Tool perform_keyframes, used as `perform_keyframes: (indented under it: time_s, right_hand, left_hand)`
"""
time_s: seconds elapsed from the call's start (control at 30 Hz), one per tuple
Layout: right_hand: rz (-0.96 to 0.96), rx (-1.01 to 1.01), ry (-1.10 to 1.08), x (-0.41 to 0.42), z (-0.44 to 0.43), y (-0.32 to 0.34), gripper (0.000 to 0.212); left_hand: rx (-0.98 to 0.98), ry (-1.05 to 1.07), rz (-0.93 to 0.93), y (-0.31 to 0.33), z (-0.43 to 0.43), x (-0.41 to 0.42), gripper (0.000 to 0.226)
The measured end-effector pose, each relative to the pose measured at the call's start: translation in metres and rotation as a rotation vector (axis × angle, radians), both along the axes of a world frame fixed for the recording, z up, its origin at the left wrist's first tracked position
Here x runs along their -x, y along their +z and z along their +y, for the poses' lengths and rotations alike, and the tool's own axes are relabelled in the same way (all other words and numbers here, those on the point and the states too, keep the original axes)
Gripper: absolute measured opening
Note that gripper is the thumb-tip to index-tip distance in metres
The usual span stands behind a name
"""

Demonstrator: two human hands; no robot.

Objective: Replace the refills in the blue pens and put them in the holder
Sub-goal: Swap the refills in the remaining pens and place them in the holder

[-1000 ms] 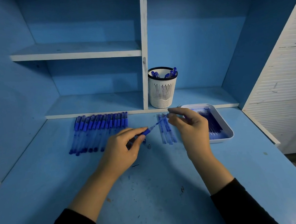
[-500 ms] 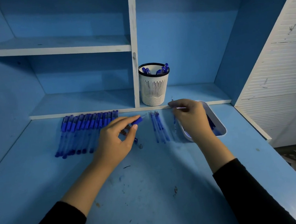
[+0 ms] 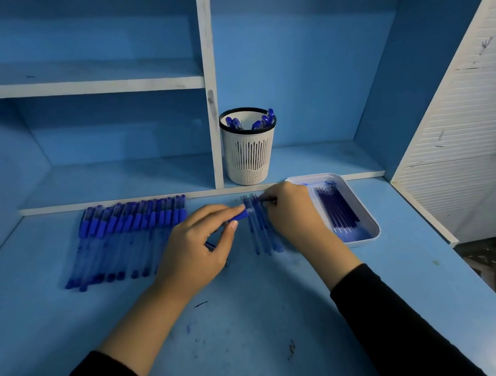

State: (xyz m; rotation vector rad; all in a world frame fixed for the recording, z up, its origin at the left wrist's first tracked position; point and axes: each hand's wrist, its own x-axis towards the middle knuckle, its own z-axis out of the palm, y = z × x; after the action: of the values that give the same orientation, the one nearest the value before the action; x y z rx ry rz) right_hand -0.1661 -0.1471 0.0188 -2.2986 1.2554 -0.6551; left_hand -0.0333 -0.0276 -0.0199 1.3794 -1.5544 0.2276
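Held pen (image 3: 238,216): a short blue section with a clear tip shows past the fingers, pointing to 2 o'clock, raised just above the desk (image 3: 255,325); the rest of the barrel is hidden in the palm. Left hand (image 3: 195,250) grasps it, thumb and forefinger curled round the blue section. Taking this pen as dial centre: at 2 o'clock, close by, the right hand (image 3: 294,215) lies knuckles up with fingers curled, pinching a thin dark refill (image 3: 268,199), of which only a short length shows at the fingertips. At 4 o'clock, partly under that hand, a few loose refills (image 3: 261,238) lie side by side on the desk. At 3 o'clock, beyond the right hand, the white tray (image 3: 361,241) sits on the desk with a batch of dark refills (image 3: 338,212) lying lengthwise in it. At 12 to 1 o'clock, the white slotted holder (image 3: 251,157) stands upright on the low shelf step, just right of the white divider (image 3: 210,84), with several blue pens (image 3: 264,120) already in it, caps up. At 9 o'clock, the row of blue pens (image 3: 129,237) lies packed side by side, caps toward the back wall. Black sleeves cover both forearms. White slatted panel (image 3: 463,119) at far 2 o'clock.
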Motion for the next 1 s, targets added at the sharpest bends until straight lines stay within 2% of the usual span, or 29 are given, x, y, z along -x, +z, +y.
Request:
perform_keyframes:
  time_s: [0.13, 0.27, 0.57, 1.0]
  right_hand:
    - [-0.132, -0.061, -0.028, 0.023, -0.003, 0.013, 0.023]
    - [-0.167, -0.086, -0.107, 0.057, -0.018, 0.024, 0.017]
    - [0.027, -0.218, -0.102, 0.085, -0.022, 0.010, 0.019]
    - [0.099, -0.162, -0.076, 0.085, -0.020, 0.012, 0.017]
  left_hand:
    - [-0.002, 0.002, -0.023, -0.001, 0.001, 0.000, 0.024]
    - [0.001, 0.011, -0.021, -0.002, 0.003, -0.002, 0.025]
    - [-0.003, 0.028, -0.053, 0.000, 0.005, 0.000, 0.026]
    - [0.000, 0.039, -0.035, 0.000, 0.007, 0.000, 0.027]
